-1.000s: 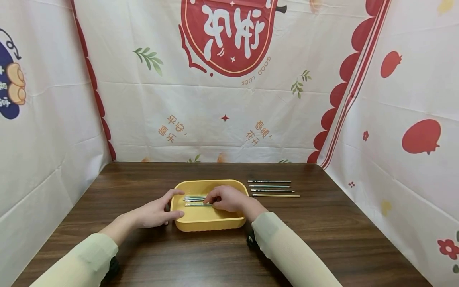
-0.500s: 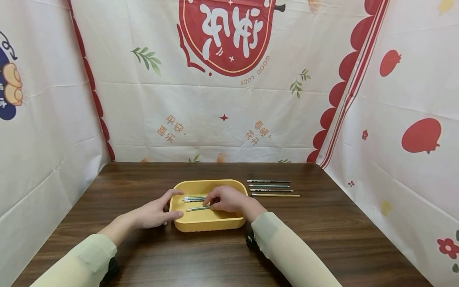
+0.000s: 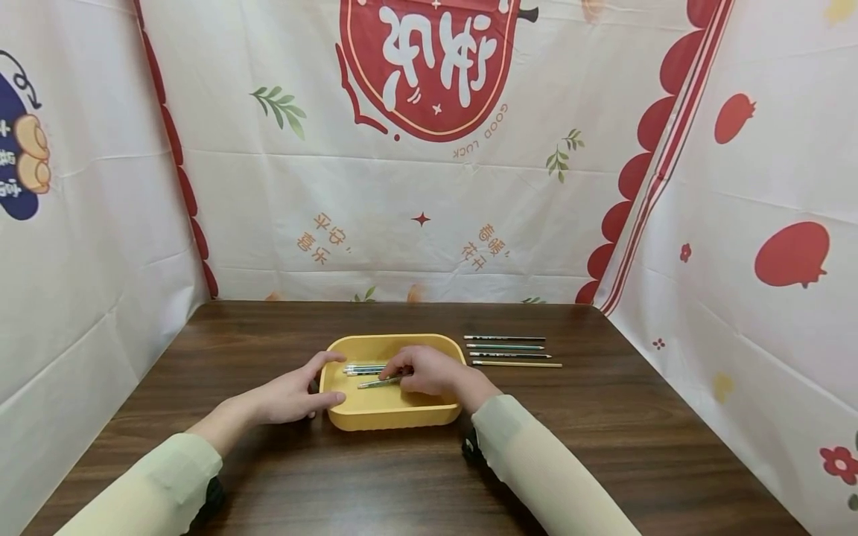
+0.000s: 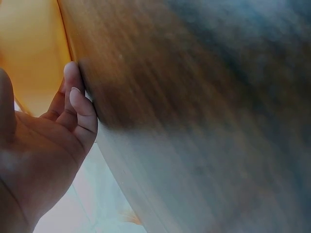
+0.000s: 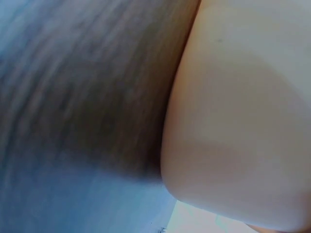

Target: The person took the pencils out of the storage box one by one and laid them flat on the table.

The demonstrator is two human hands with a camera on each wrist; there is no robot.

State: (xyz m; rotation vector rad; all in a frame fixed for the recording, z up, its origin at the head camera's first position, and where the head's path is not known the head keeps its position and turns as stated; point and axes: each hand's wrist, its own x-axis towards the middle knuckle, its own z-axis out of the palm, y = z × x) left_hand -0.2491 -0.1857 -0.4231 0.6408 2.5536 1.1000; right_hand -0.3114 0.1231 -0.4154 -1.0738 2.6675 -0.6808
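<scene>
Head view shows the right hand [image 3: 429, 371] reaching down into the yellow tray [image 3: 393, 422], where its thumb and fingers pinch one greenish pencil [image 3: 377, 383]. This pencil lies a little aslant inside the tray, its pale end pointing to the left and its other part hidden by the hand. The left hand [image 3: 293, 393] grips the left end of the tray: the thumb and the index finger are spread apart over the rim, and the other fingers are outside. In the left wrist view, these outer fingers are bent beside the wall. The right wrist view has mainly the blurred outer wall of the tray, so from there I cannot tell the grip. Just behind the pinched pencil, a bunch of pencils [image 3: 363, 368] lies side by side in the tray; their number is not clear. To the right of the tray, four pencils [image 3: 512, 356] rest in a separated row on the dark wooden bench [image 3: 375, 476], the nearest one yellowish. Both arms wear pale green sleeves [image 3: 536, 461]. Around the bench hangs a white cloth [image 3: 395, 186] with red prints and green leaves.
</scene>
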